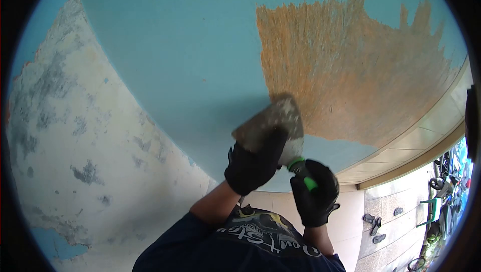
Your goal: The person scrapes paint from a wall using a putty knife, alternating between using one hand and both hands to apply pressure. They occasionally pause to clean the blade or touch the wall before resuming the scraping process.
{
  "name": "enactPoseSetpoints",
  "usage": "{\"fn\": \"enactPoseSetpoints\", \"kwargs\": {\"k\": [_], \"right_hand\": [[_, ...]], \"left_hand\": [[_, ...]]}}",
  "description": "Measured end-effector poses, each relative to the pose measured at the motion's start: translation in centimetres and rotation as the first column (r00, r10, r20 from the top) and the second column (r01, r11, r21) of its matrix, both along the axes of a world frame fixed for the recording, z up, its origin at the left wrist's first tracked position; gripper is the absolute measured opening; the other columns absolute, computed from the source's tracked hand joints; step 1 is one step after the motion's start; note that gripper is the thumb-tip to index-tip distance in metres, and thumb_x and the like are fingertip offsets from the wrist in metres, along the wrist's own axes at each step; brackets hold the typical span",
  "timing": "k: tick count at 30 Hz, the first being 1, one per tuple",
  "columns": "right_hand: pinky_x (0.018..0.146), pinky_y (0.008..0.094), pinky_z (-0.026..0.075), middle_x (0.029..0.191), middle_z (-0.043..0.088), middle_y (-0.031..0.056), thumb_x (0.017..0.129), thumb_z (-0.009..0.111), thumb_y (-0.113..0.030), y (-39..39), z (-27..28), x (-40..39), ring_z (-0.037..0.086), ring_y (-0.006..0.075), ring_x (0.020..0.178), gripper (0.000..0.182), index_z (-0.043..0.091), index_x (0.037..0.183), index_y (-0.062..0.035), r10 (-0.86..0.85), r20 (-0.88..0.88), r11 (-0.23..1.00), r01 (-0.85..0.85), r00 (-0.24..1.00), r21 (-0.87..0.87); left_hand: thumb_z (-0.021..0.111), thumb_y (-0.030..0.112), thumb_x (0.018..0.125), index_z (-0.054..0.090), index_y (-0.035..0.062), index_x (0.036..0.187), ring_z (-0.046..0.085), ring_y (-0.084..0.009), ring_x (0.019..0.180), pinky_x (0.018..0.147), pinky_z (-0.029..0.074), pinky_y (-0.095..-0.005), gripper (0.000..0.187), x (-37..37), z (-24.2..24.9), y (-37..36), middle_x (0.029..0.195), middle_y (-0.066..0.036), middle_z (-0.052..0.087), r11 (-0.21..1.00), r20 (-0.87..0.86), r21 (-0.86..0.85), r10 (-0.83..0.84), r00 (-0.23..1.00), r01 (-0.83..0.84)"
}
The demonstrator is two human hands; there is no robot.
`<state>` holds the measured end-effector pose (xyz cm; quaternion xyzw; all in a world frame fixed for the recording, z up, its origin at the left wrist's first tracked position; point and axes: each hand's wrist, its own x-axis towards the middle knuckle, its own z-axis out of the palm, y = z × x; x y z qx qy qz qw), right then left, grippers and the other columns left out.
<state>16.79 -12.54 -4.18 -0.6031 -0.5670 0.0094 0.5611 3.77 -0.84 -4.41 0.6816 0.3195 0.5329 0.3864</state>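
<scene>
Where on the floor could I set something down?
The floor looks bare between the sandals and the green stool. Beyond the stool it looks crowded, with motorbikes packed close together.

The scraper (293, 126) lies before the person's chest, in front of the wall (175, 46), its blade pointing up to the lower left edge of the scraped patch (340, 71). The left hand (255, 164) is at the blade; the right hand (315, 192) is around the handle (302, 170). Another wall section (100, 121) lies left. Tiles (418, 139) border the wall at lower right; beyond, sandals (373, 222) lie on the floor (396, 197), left of a stool (433, 211).
</scene>
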Motion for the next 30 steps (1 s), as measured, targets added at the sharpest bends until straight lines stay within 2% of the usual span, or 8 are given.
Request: {"fn": "enactPoseSetpoints", "kwargs": {"k": [2,3,4,5,9,19,21,30], "right_hand": [[0.071,0.0381,0.055,0.09,0.072,0.014,0.067,0.085,-0.009,0.0,1.5,-0.1,0.071,0.0293,0.081,0.041,0.067,0.103,-0.0026,-0.005,-0.001,0.999,0.005,1.0,0.039],[0.071,0.0381,0.055,0.09,0.072,0.014,0.067,0.085,-0.009,-0.4,1.6,0.2,0.071,0.0293,0.081,0.041,0.067,0.103,-0.0026,-0.004,0.008,0.999,0.003,1.0,0.053],[0.071,0.0378,0.056,0.089,0.072,0.0139,0.067,0.085,-0.009,-1.1,1.3,0.6,0.071,0.0293,0.08,0.041,0.067,0.103,-0.0026,0.036,0.027,0.999,-0.037,0.999,0.031],[0.07,0.0375,0.056,0.089,0.072,0.0138,0.066,0.085,-0.009,-1.7,0.8,0.8,0.072,0.0293,0.079,0.041,0.067,0.103,-0.0027,0.075,0.045,0.997,-0.076,0.996,0.008],[0.072,0.0368,0.055,0.09,0.071,0.0145,0.064,0.082,-0.006,-2.7,-0.3,0.0,0.07,0.0286,0.081,0.04,0.067,0.101,-0.0012,0.063,-0.059,0.986,-0.072,0.996,-0.149],[0.068,0.0358,0.056,0.088,0.072,0.0136,0.068,0.085,-0.011,-1.3,-0.9,-0.6,0.072,0.027,0.077,0.04,0.067,0.103,-0.0018,0.025,-0.038,0.994,-0.029,0.999,-0.109],[0.068,0.0363,0.056,0.086,0.072,0.0131,0.068,0.085,-0.011,-0.8,-1.2,-0.6,0.072,0.0279,0.076,0.04,0.067,0.103,-0.0015,-0.011,-0.01,0.999,0.01,1.0,-0.038],[0.072,0.0373,0.054,0.091,0.07,0.0156,0.066,0.079,-0.01,-1.0,-1.2,-0.8,0.07,0.03,0.08,0.039,0.066,0.102,-0.0001,0.033,-0.149,0.994,-0.049,0.988,-0.099]], "left_hand": [[0.062,0.029,0.096,0.061,-0.0024,0.112,0.069,-0.0178,0.067,0.055,0.056,-0.0345,0.035,-0.3,1.3,1.0,0.082,-0.01,0.068,0.692,-0.119,0.713,0.281,0.952,-0.116],[0.062,0.029,0.096,0.061,-0.0024,0.112,0.069,-0.0178,0.067,0.055,0.056,-0.0345,0.035,-0.4,2.0,0.0,0.082,-0.01,0.068,0.682,-0.106,0.721,0.284,0.953,-0.123],[0.062,0.029,0.096,0.062,-0.0012,0.111,0.069,-0.0181,0.068,0.056,0.056,-0.0348,0.034,-0.4,2.2,-1.7,0.083,-0.01,0.068,0.945,-0.014,0.315,0.098,0.995,-0.088],[0.062,0.028,0.096,0.062,0.0,0.111,0.069,-0.0185,0.069,0.057,0.056,-0.0351,0.032,-0.5,2.0,-3.0,0.085,-0.011,0.068,0.988,0.154,-0.144,-0.038,0.987,0.061],[0.062,0.033,0.096,0.064,0.0007,0.106,0.07,-0.0181,0.065,0.054,0.056,-0.0331,0.034,-0.9,0.2,-4.0,0.081,-0.01,0.069,0.926,0.151,-0.373,0.002,0.989,0.055],[0.061,0.034,0.095,0.064,0.0011,0.103,0.067,-0.0168,0.062,0.054,0.054,-0.0331,0.034,-1.0,0.2,-1.8,0.076,-0.009,0.067,0.883,0.154,-0.447,-0.077,0.985,0.139],[0.061,0.035,0.096,0.064,0.0009,0.102,0.066,-0.0153,0.062,0.056,0.054,-0.0347,0.034,-0.7,-0.2,-0.6,0.073,-0.008,0.065,0.996,0.007,-0.05,-0.073,0.997,0.074],[0.062,0.031,0.095,0.062,0.0025,0.115,0.068,-0.0257,0.069,0.059,0.055,-0.0402,0.035,-1.6,-1.5,-1.3,0.087,-0.012,0.068,0.986,-0.199,0.165,0.043,0.979,-0.01]]}}
